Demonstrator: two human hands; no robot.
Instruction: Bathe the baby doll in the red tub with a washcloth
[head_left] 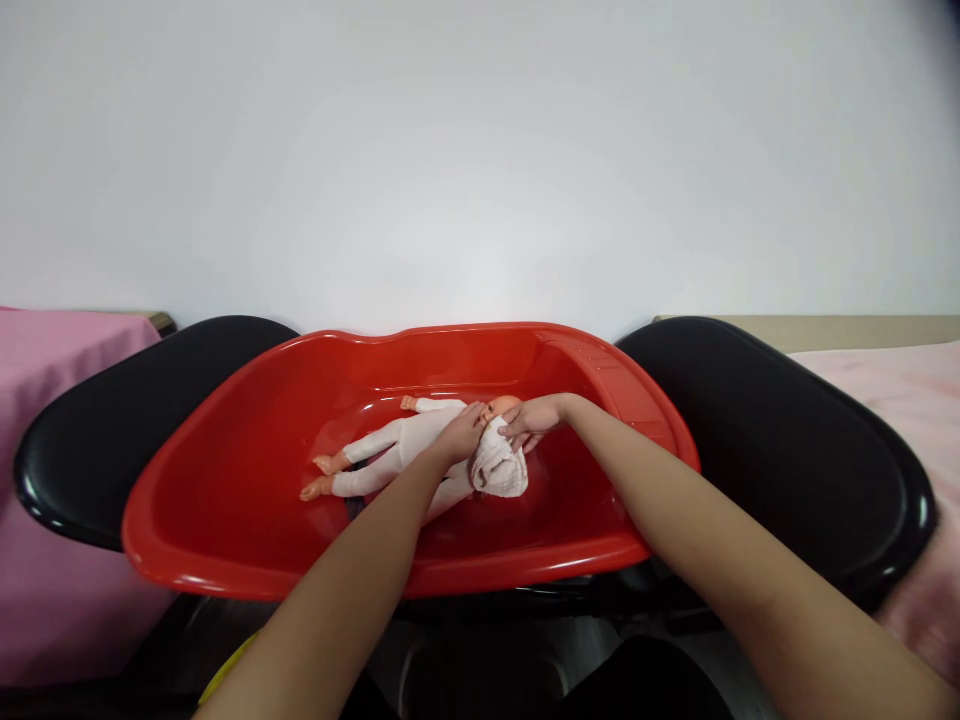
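Observation:
A baby doll (390, 445) in a white suit lies on its back inside a red plastic tub (225, 500), feet to the left, head to the right. My left hand (461, 435) rests on the doll's chest near its neck. My right hand (534, 420) reaches in from the right and pinches a small white cloth (501, 468) that drapes over the doll's head and shoulder. Only the top of the doll's head (504, 404) shows past the cloth and fingers.
The tub sits on a black glossy surface with rounded lobes at the left (112, 440) and right (787, 440). Pink fabric (52, 400) lies at the far left, pale pink fabric (900, 390) at the far right. A plain white wall (480, 150) stands behind.

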